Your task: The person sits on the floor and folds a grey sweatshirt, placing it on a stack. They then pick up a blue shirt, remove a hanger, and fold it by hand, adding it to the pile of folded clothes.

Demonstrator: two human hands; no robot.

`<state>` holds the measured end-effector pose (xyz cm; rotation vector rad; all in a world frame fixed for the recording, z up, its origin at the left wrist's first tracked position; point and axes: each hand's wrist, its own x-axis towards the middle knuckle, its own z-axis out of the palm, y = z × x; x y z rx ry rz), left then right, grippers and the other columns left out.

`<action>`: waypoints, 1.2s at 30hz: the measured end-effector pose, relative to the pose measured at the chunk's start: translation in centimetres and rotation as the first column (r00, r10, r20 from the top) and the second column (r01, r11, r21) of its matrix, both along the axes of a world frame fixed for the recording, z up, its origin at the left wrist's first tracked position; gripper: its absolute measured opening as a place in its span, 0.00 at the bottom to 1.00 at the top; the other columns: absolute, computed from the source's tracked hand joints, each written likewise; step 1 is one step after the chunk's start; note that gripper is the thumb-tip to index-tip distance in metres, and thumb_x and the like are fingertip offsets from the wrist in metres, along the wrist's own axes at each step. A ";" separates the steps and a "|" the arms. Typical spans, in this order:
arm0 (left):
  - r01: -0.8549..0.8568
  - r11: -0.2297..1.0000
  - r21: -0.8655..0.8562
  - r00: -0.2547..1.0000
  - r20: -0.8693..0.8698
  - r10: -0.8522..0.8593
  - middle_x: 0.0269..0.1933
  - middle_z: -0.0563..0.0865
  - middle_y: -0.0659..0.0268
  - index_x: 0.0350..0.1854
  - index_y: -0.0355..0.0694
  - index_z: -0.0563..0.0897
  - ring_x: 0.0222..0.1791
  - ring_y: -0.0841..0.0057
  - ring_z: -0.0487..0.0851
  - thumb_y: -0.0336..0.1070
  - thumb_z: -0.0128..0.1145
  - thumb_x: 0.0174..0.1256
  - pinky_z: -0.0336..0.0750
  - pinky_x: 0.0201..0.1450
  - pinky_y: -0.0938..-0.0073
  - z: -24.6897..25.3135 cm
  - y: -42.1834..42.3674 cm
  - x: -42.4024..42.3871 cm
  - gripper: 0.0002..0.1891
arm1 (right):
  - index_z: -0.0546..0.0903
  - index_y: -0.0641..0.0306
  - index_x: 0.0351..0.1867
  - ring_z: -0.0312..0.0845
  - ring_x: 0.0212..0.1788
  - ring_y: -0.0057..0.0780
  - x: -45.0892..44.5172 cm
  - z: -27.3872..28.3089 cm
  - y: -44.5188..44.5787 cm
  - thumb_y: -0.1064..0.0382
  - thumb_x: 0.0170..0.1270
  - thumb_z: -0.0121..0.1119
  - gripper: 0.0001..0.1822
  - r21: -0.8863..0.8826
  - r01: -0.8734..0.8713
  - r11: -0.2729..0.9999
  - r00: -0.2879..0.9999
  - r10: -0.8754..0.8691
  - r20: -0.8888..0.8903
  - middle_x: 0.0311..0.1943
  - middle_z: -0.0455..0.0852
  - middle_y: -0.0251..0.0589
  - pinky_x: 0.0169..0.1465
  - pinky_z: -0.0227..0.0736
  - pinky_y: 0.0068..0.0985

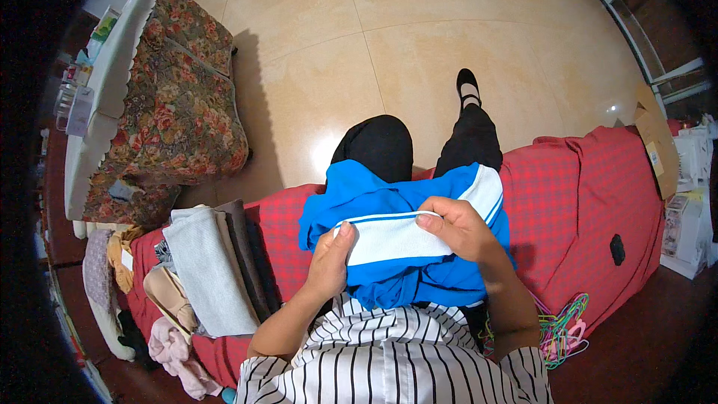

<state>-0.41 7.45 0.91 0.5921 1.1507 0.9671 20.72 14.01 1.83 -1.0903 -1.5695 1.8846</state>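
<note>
A blue garment (370,191) with white ribbed trim lies bunched across my lap. My left hand (330,261) pinches one end of its white ribbed band (395,240), thumb on top. The band's other end is gripped by my right hand (457,228), so the strip is stretched between both thumbs. A second white panel (483,191) with blue stripes shows beyond the right hand. Below the band the blue cloth hangs in folds against my striped shirt (392,359). The fingers under the fabric are partly hidden.
I sit on a red checked cover (572,179). Folded clothes (210,269) are stacked at left, near a beige bra (168,297) and a pink cloth (174,353). Colourful hangers (564,331) and a small black item (617,249) lie at right. A floral-covered table (179,84) stands front left.
</note>
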 end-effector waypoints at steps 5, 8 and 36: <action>-0.003 1.000 0.001 1.000 0.018 0.003 0.46 0.80 0.55 0.51 0.30 0.73 0.45 0.74 0.79 0.50 0.42 0.69 0.73 0.49 0.75 0.0 0.1 -0.3 0.24 | 0.77 0.67 0.34 0.66 0.27 0.11 0.5 -0.2 0.1 0.60 0.63 0.55 0.10 0.034 -0.021 0.999 0.998 0.023 -0.052 0.23 0.74 0.28 0.29 0.61 0.14; -0.002 0.998 0.069 0.998 0.067 -0.003 0.46 0.80 0.56 0.51 0.32 0.73 0.45 0.74 0.79 0.49 0.43 0.69 0.73 0.49 0.75 0.4 0.3 -0.3 0.23 | 0.77 0.67 0.35 0.67 0.27 0.12 1.3 0.2 0.3 0.62 0.61 0.58 0.09 -0.032 -0.001 0.999 0.999 0.000 -0.039 0.23 0.75 0.29 0.30 0.62 0.14; -0.332 0.941 0.073 0.943 0.065 0.327 0.49 0.78 0.54 0.52 0.34 0.72 0.46 0.68 0.79 0.47 0.46 0.67 0.75 0.48 0.68 0.2 8.5 -7.0 0.21 | 0.75 0.66 0.30 0.74 0.25 0.24 2.5 -1.4 7.9 0.67 0.53 0.61 0.08 0.695 0.363 0.621 0.773 -0.617 0.147 0.22 0.79 0.39 0.29 0.68 0.21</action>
